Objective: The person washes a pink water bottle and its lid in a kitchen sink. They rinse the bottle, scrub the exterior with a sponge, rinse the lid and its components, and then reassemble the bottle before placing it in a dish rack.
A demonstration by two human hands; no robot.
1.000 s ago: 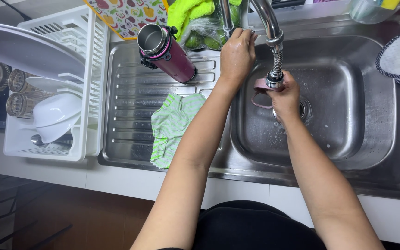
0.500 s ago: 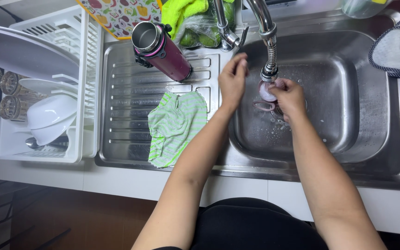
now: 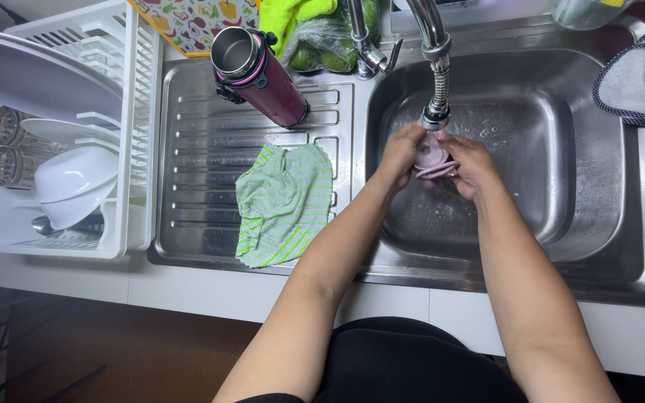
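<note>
From my remote seat I see both hands meeting under the faucet spout (image 3: 436, 112), over the steel sink basin (image 3: 561, 224). The left hand (image 3: 399, 153) and the right hand (image 3: 472, 163) are closed together around a small pale pink lid (image 3: 431, 158). It looks like a soft cap or seal piece, though the fingers cover too much of it for me to be sure. Both grips are clamped on it from either side, right below the nozzle.

I judge the rinse to be in mid-course: droplets and suds lie on the basin floor, and the lid is not yet set down anywhere. The maroon flask (image 3: 259, 75) lies open-mouthed on the ribbed drainboard (image 3: 188, 149), well apart from the hands, so its top remains to be fitted back. A green striped cloth (image 3: 285, 201) lies crumpled on the drainboard just beside the left forearm, unused for drying so far. The white dish rack (image 3: 76, 186) at the far left already holds a bowl and plates.
</note>
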